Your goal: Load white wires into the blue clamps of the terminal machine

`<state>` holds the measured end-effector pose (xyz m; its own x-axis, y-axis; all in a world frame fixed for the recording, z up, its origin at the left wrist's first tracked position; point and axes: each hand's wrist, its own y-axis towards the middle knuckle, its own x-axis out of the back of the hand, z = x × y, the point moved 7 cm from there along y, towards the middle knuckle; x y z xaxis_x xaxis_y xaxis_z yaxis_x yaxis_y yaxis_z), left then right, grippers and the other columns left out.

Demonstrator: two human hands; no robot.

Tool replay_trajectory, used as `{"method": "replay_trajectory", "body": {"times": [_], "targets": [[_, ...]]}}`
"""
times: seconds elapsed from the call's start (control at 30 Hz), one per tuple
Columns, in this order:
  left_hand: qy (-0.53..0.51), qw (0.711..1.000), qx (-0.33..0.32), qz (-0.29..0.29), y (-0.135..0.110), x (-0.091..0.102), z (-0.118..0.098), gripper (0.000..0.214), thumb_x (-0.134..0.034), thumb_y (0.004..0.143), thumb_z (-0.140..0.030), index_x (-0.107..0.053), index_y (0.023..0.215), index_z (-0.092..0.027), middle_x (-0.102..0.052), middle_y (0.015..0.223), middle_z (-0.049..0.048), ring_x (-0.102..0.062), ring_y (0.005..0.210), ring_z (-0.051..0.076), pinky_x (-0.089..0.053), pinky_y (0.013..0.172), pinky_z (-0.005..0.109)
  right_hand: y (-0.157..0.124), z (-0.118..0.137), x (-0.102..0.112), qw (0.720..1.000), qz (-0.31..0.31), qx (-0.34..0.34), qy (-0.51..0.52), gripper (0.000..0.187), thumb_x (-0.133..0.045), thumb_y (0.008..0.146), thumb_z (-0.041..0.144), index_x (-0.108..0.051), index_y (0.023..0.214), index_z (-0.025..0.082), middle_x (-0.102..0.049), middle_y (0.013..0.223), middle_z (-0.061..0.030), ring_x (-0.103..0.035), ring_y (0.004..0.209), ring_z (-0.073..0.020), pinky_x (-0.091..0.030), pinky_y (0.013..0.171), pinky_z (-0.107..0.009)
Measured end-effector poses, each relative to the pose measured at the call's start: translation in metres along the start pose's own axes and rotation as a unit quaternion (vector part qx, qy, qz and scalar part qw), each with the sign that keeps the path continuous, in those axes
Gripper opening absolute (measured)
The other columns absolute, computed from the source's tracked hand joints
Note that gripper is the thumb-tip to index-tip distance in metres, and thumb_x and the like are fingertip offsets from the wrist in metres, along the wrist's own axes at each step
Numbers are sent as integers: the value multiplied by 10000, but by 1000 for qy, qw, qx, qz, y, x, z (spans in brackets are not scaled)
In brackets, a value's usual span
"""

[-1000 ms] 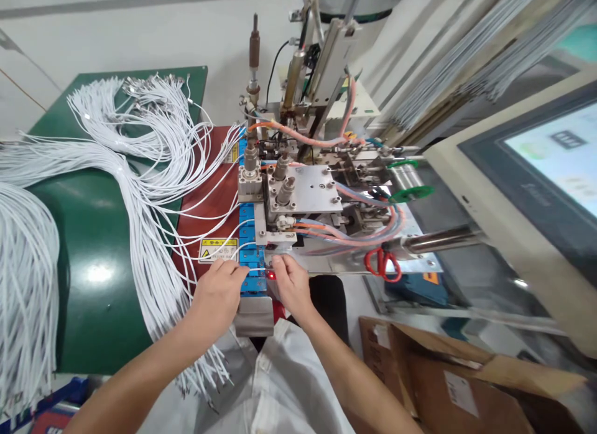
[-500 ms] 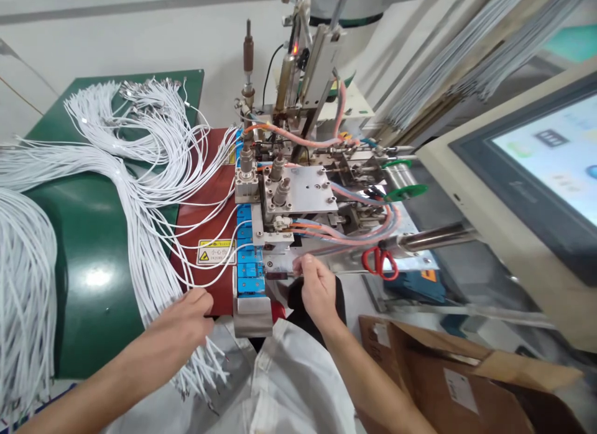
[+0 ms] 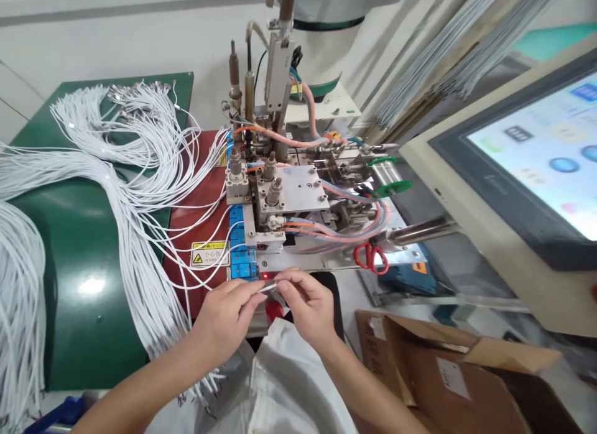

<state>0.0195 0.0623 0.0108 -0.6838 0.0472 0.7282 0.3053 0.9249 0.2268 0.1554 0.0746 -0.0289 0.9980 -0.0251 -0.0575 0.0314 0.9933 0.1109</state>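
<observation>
Between my two hands a short stretch of white cable [image 3: 268, 288] shows, just in front of the machine's near edge. My left hand [image 3: 231, 309] pinches it between thumb and fingers. My right hand [image 3: 305, 300] closes on its end from the other side; the tip is hidden by the fingers. Directly beyond my hands runs a row of blue clamp blocks [image 3: 239, 253], with several white cables laid into it from the left. A small red light [image 3: 265, 276] glows beside the last block. A thick bundle of white cables [image 3: 135, 266] hangs over the bench edge left of my left hand.
The machine [image 3: 298, 188] stands ahead, with air hoses, a solder wire spool [image 3: 388, 176] and red-handled scissors [image 3: 370, 258]. A touch screen [image 3: 536, 160] leans in from the right, above a cardboard box [image 3: 420, 365]. More cables lie on the green board [image 3: 88, 334].
My left hand has moved right and forward from the cable bundle. My right hand has come to meet it, and both now grip a white cable. The red light has come into view.
</observation>
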Motion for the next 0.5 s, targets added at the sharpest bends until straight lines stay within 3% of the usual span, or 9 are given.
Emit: {"method": "replay_trajectory", "body": {"times": [0.13,0.27,0.37,0.5], "targets": [[-72,996,58,-6,5,-4,3,193,-522,845,-231,-647,982,-177,-703,891,45,-652,773,138,-523,706,230,6,10,-6,999,30,12,-42,95,-573,787,178,-660,773,214,-635,722,-12,-587,685,-137,-464,644,-250],[-101,988,110,-30,4,-5,11,148,-537,827,-230,-667,888,-195,-703,815,19,-649,718,127,-526,678,218,3,3,-5,1000,-4,-24,-5,135,-534,815,207,-668,811,214,-627,769,-26,-589,709,-142,-472,653,-262],[-108,987,113,-23,2,-7,12,172,-506,840,-222,-662,907,-193,-702,823,23,-652,726,128,-530,675,215,1,-1,-5,999,-15,-30,16,126,-540,802,207,-665,816,207,-618,782,-35,-592,713,-148,-478,632,-265],[-56,996,72,-18,0,-9,9,183,-505,835,-205,-648,948,-191,-703,878,41,-655,777,143,-530,726,241,6,10,-7,998,4,16,-68,81,-587,751,160,-650,714,195,-610,695,-21,-580,665,-143,-467,618,-260]]}}
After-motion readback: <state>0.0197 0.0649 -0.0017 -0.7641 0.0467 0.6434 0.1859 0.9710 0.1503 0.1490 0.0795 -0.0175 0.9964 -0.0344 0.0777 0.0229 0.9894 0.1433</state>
